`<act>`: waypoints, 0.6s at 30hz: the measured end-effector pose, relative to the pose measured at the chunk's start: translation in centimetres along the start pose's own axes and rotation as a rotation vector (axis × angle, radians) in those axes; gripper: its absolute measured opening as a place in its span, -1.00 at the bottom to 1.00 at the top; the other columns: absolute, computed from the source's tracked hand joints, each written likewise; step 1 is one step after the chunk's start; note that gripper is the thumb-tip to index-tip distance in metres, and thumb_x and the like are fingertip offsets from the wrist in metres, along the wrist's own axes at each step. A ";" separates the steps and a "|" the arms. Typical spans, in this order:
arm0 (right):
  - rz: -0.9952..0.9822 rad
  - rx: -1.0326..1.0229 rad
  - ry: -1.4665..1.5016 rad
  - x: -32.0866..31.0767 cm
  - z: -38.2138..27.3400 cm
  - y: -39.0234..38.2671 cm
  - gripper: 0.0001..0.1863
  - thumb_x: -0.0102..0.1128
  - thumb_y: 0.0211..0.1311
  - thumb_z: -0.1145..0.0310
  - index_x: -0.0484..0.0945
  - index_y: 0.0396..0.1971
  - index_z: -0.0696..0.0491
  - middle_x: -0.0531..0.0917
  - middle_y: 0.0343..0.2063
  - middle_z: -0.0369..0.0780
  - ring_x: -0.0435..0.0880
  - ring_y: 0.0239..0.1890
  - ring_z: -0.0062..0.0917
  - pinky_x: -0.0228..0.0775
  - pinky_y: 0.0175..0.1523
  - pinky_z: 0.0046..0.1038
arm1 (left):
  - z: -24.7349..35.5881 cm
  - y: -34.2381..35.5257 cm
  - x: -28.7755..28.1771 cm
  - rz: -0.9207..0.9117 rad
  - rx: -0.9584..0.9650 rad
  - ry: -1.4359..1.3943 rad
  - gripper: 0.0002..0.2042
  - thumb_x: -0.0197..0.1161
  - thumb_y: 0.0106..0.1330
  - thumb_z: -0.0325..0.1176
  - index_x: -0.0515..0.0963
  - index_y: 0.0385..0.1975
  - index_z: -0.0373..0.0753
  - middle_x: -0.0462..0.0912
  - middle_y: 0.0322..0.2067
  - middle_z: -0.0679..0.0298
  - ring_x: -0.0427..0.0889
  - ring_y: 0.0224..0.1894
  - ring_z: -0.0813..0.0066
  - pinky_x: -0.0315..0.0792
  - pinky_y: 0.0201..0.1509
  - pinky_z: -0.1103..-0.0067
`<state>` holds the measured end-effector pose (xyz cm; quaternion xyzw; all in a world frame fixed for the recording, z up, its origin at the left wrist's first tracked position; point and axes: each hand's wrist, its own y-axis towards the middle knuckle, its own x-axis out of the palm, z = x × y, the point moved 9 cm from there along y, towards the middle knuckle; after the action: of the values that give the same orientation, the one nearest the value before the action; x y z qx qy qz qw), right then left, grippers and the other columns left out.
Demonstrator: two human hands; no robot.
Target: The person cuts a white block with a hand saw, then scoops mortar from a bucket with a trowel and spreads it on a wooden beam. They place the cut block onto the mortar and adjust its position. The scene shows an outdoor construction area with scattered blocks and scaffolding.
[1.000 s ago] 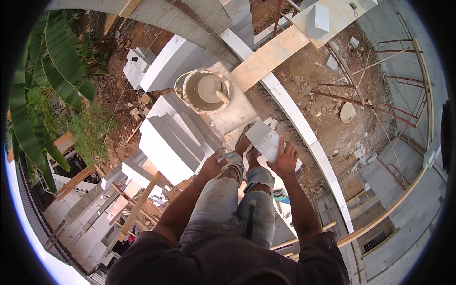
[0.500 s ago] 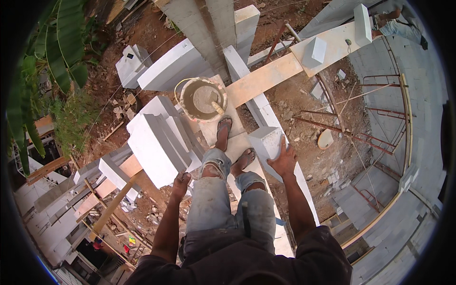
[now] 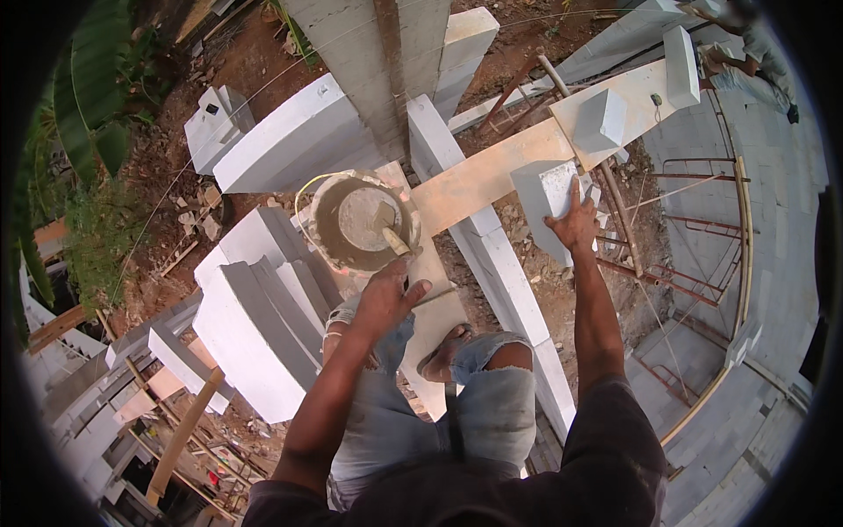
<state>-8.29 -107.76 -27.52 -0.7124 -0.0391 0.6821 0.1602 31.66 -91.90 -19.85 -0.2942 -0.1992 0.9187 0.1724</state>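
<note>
Seen from above, a person in torn blue jeans (image 3: 492,391) bends over a building site. Right of centre, the right hand (image 3: 575,224), fingers spread, grasps a pale grey rectangular block (image 3: 534,200) – it lies just right of a narrow, curved white block wall (image 3: 493,263) and below a tan wooden plank (image 3: 487,174). Left of centre, the left hand (image 3: 391,299) is at the handle end of a mortar-smeared trowel (image 3: 394,239); I cannot tell whether its fingers close around it. The trowel's blade rests in a round, mortar-crusted bucket (image 3: 327,220) with a yellow wire handle. Large white angular blocks (image 3: 250,338) lie at left; a co-worker (image 3: 760,66) appears upper right – partly blurred.
</note>
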 end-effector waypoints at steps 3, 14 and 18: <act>0.073 -0.046 -0.052 5.6 -2.5 7.5 0.34 0.60 -0.17 -0.04 -0.15 0.59 -0.36 0.41 0.19 0.14 0.46 0.23 0.13 0.36 0.25 0.13 | -0.4 2.8 3.3 -0.100 0.179 0.231 -0.36 0.20 0.43 0.01 0.33 0.38 -0.25 0.45 0.32 -0.04 0.46 0.32 -0.04 0.31 0.40 0.22; 0.090 -0.143 -0.174 16.1 -7.1 19.4 0.26 0.54 -0.16 -0.05 -0.07 0.57 -0.43 0.38 0.26 -0.01 0.47 0.27 -0.03 0.36 0.23 0.05 | 1.0 -0.6 5.1 -0.127 0.387 0.520 -0.34 0.28 0.34 -0.05 0.32 0.39 -0.18 0.49 0.28 0.02 0.50 0.29 0.13 0.30 0.40 0.26; -0.074 -0.131 -0.106 17.3 -6.8 21.4 0.27 0.57 -0.04 -0.01 -0.18 0.58 -0.40 0.25 0.39 0.13 0.38 0.35 0.12 0.33 0.32 0.15 | 1.7 -3.1 3.6 -0.088 0.349 0.455 -0.32 0.30 0.34 -0.07 0.29 0.42 -0.19 0.48 0.30 -0.01 0.47 0.32 0.08 0.29 0.41 0.23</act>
<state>-3.96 -124.43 -49.98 -0.6824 -0.1184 0.7084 0.1358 28.43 -88.12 -18.85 -0.4499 -0.0071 0.8410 0.3003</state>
